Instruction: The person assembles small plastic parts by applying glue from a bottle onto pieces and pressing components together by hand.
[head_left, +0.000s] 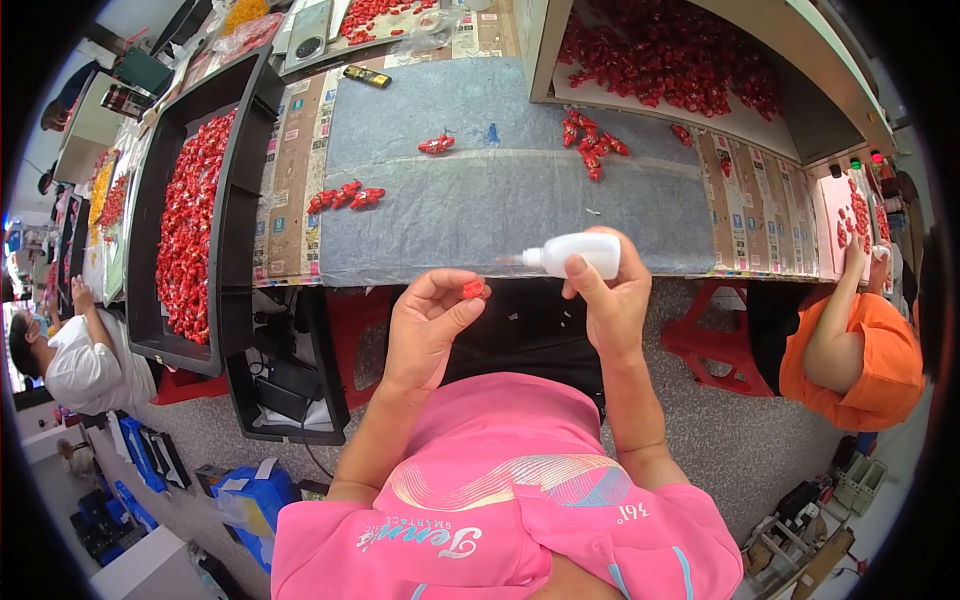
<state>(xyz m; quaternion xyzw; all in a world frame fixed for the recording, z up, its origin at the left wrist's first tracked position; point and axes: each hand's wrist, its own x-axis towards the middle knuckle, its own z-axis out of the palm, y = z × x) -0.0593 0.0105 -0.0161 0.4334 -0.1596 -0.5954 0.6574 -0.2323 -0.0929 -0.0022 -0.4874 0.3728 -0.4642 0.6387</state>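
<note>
Between the thumb and fingers of my left hand [433,325] is a small red plastic piece [473,289], pinched near the table's front edge. My right hand [615,300] grips a white squeeze bottle [582,255] lying sideways, its thin nozzle pointing left toward the red piece but apart from it. On the grey mat beyond, a single red piece [436,145] lies alone. A few similar pieces [347,197] sit to the left, and a loose cluster [592,143] is at the right.
A long black tray [245,230] full of red pieces stands at left. An open-fronted box [540,60] at the back right holds a heap of them. A black-and-yellow lighter-like object [367,76] lies on the mat. People work at both sides, one in an orange shirt [850,350].
</note>
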